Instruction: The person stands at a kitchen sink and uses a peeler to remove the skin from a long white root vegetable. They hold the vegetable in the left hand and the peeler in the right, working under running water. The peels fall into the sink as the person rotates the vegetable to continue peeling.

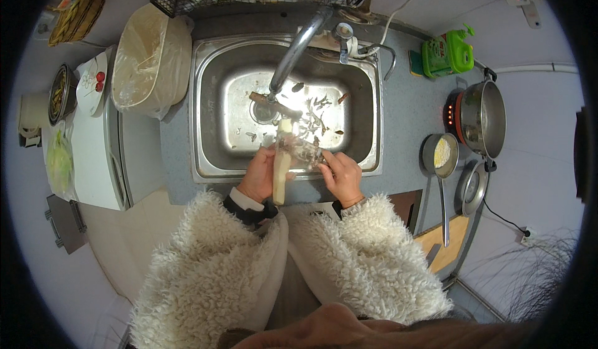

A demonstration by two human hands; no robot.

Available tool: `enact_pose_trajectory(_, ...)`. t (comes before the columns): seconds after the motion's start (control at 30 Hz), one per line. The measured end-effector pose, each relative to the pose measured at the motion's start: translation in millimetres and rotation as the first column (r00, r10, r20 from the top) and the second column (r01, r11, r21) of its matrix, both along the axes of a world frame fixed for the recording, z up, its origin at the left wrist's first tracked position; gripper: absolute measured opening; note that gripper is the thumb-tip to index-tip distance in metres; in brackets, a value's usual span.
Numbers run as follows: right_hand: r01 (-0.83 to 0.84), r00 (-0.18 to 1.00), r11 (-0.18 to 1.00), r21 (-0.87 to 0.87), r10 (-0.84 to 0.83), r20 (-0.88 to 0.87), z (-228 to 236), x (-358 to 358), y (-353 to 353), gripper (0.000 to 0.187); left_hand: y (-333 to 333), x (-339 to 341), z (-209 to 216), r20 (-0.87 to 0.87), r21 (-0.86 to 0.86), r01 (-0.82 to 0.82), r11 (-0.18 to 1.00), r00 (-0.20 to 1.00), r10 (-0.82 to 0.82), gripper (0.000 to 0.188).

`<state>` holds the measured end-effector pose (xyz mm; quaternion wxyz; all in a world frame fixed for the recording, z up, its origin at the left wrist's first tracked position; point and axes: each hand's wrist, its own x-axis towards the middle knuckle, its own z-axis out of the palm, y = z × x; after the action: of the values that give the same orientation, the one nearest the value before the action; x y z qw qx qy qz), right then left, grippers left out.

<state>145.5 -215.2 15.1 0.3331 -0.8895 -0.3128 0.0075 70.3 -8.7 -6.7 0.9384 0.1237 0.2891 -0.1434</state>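
Landmark: rectangular stainless-steel sink, set into the grey-blue speckled counter.

Work piece: long, pale cream peeled root, stick-shaped. It runs across the sink's near rim; far end over the basin, near end on the wearer's side of the rim. It lies between the two hands, against the left and apart from the right-hand fingers.

Left hand: at the sink's near rim, left of centre, curled round the root from the left, fingertips showing past its right side. Grip narrow, root held.

Right hand: at the near rim, right of centre, fingers narrowed on a blurred, brownish-grey hand tool. The tool points left toward the root; its exact kind, and whether it touches the root, cannot be told.

In the sink: thin, dark brown peel scraps scattered right of centre; brown, rough-skinned stick-like piece lying slantwise beside the drain, below the curved chrome faucet.

Right of the sink: wide, round steel pot; small, long-handled steel pan with pale yellow contents.
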Motion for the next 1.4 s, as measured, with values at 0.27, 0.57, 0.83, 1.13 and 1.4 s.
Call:
enact_pose_trajectory(0.27,0.095,0.956,0.980,0.172,-0.042,-0.289,-11,-4,-6,0.026,-4,4,1,0.040,-0.079,-0.024,0.997,0.999,0.027,0.038)
enact_pose_trajectory(0.57,-0.114,0.978,0.990,0.083,0.127,-0.165,-1,-10,-4,0.029,-6,4,-10,-0.055,0.003,-0.084,0.996,0.995,0.084,0.047)
enact_pose_trajectory(0.83,-0.167,0.984,0.986,0.023,0.169,-0.055,10,-8,3,0.030,-6,3,-7,0.129,-0.098,-0.050,0.994,0.990,0.062,0.055)
enact_pose_trajectory(1.13,-0.076,0.996,0.996,-0.047,0.078,0.046,-3,5,2,0.031,-8,6,3,0.046,-0.005,0.074,0.997,0.996,-0.074,0.035)
enact_pose_trajectory(1.4,-0.258,0.963,0.966,0.003,0.257,0.082,1,1,3,0.032,-14,7,12,0.001,0.167,-0.032,0.985,0.999,0.032,0.043)
